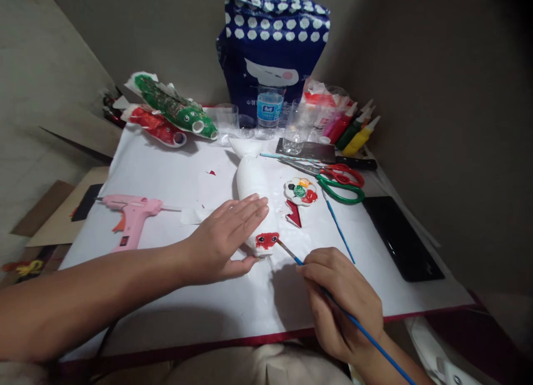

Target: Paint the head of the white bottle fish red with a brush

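A white fish figure (250, 176) lies on the white-covered table with its tail away from me. Red paint surrounds its two dark eyes near the front end. My left hand (233, 229) rests over its body, fingers on top and thumb at the near end, holding it. Pinched in my right hand (341, 296) is a blue paintbrush (353, 318); its tip touches the edge of the red patch beside the right eye. Just behind the brush lies a flower-shaped palette (290, 196) with dabs of black, green, orange and red paint, and a red scrap (293, 214) sits below it.
A pink glue gun (139, 210) lies at left. Green (166, 101) and red (145, 124) fish stand at the back left. Scissors (343, 188), a knife (353, 162), another brush (339, 226) and a black phone (402, 238) lie at right. Plastic cups and paint bottles (360, 138) line the back.
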The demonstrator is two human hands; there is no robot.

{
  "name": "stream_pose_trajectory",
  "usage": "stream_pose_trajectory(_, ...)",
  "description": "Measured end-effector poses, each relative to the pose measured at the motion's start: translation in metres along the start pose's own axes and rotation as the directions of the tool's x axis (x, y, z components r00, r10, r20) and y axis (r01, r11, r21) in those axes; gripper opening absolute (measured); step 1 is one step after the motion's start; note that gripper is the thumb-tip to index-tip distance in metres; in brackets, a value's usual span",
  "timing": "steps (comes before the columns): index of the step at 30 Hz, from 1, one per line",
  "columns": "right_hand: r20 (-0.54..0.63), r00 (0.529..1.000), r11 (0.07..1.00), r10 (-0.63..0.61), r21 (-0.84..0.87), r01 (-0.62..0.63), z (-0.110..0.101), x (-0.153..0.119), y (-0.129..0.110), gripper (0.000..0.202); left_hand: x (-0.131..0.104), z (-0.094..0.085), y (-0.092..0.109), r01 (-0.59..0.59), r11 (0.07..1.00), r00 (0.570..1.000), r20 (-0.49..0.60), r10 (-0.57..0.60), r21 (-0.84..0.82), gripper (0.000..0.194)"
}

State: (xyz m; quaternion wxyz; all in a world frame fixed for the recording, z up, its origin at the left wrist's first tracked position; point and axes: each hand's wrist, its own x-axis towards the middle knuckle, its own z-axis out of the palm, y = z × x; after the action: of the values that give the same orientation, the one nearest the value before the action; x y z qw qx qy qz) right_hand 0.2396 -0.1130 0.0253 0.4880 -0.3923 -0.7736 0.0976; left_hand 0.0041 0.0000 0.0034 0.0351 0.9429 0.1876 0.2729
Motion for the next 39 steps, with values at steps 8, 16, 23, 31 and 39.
stream_pose_trajectory(8,-0.006,1.000,1.000,0.004,0.029,-0.003,0.001,-0.001,0.001,0.036,0.000,0.001,-0.001,-0.001,1.000,1.000,-0.009,0.001,-0.012,0.088)
stream_pose_trajectory(16,-0.015,1.000,1.000,-0.005,0.007,0.005,-0.002,-0.002,0.002,0.039,0.000,0.002,-0.001,-0.008,1.000,1.000,-0.016,0.008,-0.007,0.086)
stream_pose_trajectory(23,-0.020,1.000,1.000,0.000,0.015,0.000,0.000,-0.002,0.003,0.038,0.000,0.002,-0.001,-0.003,1.000,1.000,-0.014,0.003,-0.010,0.085)
stream_pose_trajectory(31,0.049,0.997,0.998,-0.060,0.008,0.060,-0.004,0.006,-0.013,0.039,0.000,0.001,-0.001,-0.008,1.000,1.000,-0.002,0.008,-0.005,0.090)
stream_pose_trajectory(39,0.065,0.995,0.996,-0.077,0.045,0.074,0.005,0.014,-0.017,0.040,0.001,0.001,0.000,-0.004,1.000,1.000,-0.005,0.004,-0.006,0.085)
